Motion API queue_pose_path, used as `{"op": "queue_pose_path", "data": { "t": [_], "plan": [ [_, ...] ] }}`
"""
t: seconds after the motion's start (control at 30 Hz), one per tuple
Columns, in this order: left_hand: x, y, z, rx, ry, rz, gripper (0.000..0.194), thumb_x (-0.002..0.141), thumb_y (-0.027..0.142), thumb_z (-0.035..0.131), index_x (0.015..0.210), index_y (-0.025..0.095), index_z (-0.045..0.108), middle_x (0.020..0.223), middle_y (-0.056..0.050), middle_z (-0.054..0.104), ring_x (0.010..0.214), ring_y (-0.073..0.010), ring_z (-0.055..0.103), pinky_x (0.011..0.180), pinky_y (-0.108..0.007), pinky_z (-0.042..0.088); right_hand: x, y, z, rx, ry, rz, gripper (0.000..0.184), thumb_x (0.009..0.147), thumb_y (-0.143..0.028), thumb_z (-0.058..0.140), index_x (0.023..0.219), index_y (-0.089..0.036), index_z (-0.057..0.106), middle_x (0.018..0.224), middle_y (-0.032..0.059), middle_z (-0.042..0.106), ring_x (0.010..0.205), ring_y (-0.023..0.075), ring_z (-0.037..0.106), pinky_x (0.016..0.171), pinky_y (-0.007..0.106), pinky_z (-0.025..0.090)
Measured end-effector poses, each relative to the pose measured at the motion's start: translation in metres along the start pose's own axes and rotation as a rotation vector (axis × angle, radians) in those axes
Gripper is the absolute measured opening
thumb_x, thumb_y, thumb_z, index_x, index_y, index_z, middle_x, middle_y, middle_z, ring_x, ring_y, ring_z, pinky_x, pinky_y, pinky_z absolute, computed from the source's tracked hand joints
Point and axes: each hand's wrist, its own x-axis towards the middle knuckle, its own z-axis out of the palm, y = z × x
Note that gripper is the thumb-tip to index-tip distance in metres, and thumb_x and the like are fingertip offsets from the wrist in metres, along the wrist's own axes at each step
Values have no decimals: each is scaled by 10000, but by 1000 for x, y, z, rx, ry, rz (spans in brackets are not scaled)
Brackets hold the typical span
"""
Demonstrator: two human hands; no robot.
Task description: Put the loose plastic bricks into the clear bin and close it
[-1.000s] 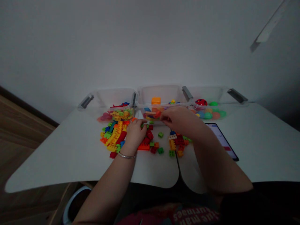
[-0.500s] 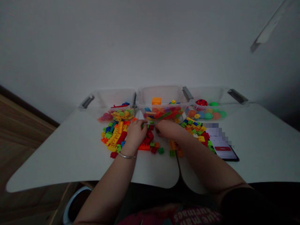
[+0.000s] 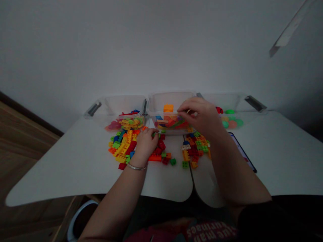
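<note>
The white table (image 3: 50, 168) holds a clear middle bin (image 3: 174, 99), where activity shifts as the right hand (image 3: 199, 112) rises from the tabletop bricks (image 3: 186, 155) to its front right, nearly pinched together, any held piece indiscernible; the left hand (image 3: 147, 143) stays curled at the left pile (image 3: 123, 148), grip hidden.

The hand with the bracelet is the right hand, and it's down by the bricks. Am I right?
Not quite: the head view shows it's the left hand that has the bracelet. It is down by the bricks, though.
</note>
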Motion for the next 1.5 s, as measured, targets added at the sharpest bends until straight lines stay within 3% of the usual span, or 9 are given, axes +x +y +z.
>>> {"op": "queue_pose_path", "data": {
  "t": [0.1,0.27,0.57,0.7,0.9,1.1,1.27,1.37,1.5],
  "plan": [
    [0,0,0,3,2,0,296,886,258,500,1076,200,721,1096,-107,693,1098,-274,608,1005,-445,466,-1,11,-7,-44,238,73,105,870,-246,605,837,-230,703,935,71,694,887,207,629,726,342,536],
    [0,-1,0,-6,6,-1,296,889,266,496,1069,202,721,1095,-105,689,1103,-273,604,1012,-448,459,-2,39,-8,-134,253,225,124,876,-297,598,847,-280,717,996,77,692,944,232,639,795,383,566],
    [1,-1,1,7,5,8,301,885,259,499,1076,191,722,1080,-112,693,1094,-269,610,1000,-432,469,2,44,-1,-326,-266,211,298,917,-258,459,833,-178,733,923,108,737,904,241,658,815,370,487],
    [1,0,0,11,2,8,308,887,265,498,1083,182,721,1079,-117,695,1088,-272,614,997,-431,469,2,32,3,-374,-337,223,379,959,-300,379,960,-164,733,1008,121,745,925,258,669,804,373,482],
    [1,0,0,1,1,14,306,885,263,490,1072,190,722,1088,-109,697,1095,-268,613,1001,-423,465,0,30,9,-306,-259,236,373,956,-291,406,1182,-150,668,1225,121,686,1120,262,620,958,405,460],
    [0,-1,0,5,10,20,301,883,265,489,1061,197,721,1060,-105,701,1057,-261,625,966,-415,483,-2,38,8,-252,-176,177,330,933,-287,458,1121,-133,681,1157,131,703,1097,261,621,977,419,450],
    [1,0,-1,-27,2,25,296,880,252,484,1052,194,718,1070,-100,711,1061,-245,631,979,-404,479,-2,18,0,-252,-67,95,242,912,-264,501,1002,-187,712,1044,94,729,997,237,636,931,400,442],
    [2,0,-1,-54,-23,23,290,881,243,484,1047,192,717,1071,-93,726,1062,-242,638,1031,-429,444,-2,0,-2,-177,-175,98,230,909,-276,519,988,-198,720,961,64,734,828,187,644,766,316,455],
    [2,0,-1,-59,-26,42,279,897,256,474,1020,204,719,1065,-76,743,1063,-240,646,1133,-484,328,-4,-18,9,-148,-543,57,206,894,-279,557,998,-231,729,938,32,743,806,168,646,677,270,420]
  ]
}}
